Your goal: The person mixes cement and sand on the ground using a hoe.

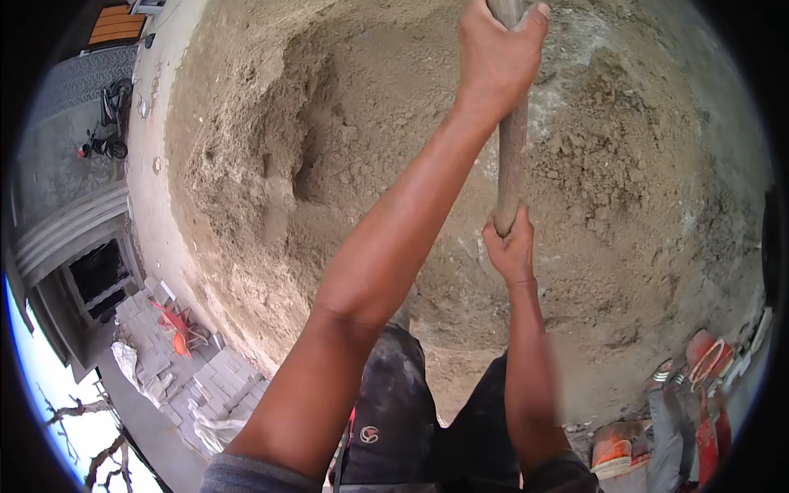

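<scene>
A long wooden handle point(513, 148) runs from the top edge of the view down to the middle right, over sandy soil. My left hand point(503, 45) is closed round its upper part, near the top edge. Lower down, my right hand point(511, 242) is wrapped round the handle near its lower visible end. The far end of the handle is out of view. Beneath and beyond my hands lies loose grey-brown sand point(394, 107), with a hollow left of the handle and a crumbly heap point(596, 164) to its right.
Another person's legs point(670, 435) show at the lower right, beside orange and red buckets point(612, 450). A red wheelbarrow point(175, 327), pavers point(226, 374) and white sacks point(136, 370) lie at the lower left. A motorcycle point(107, 146) stands at the far left.
</scene>
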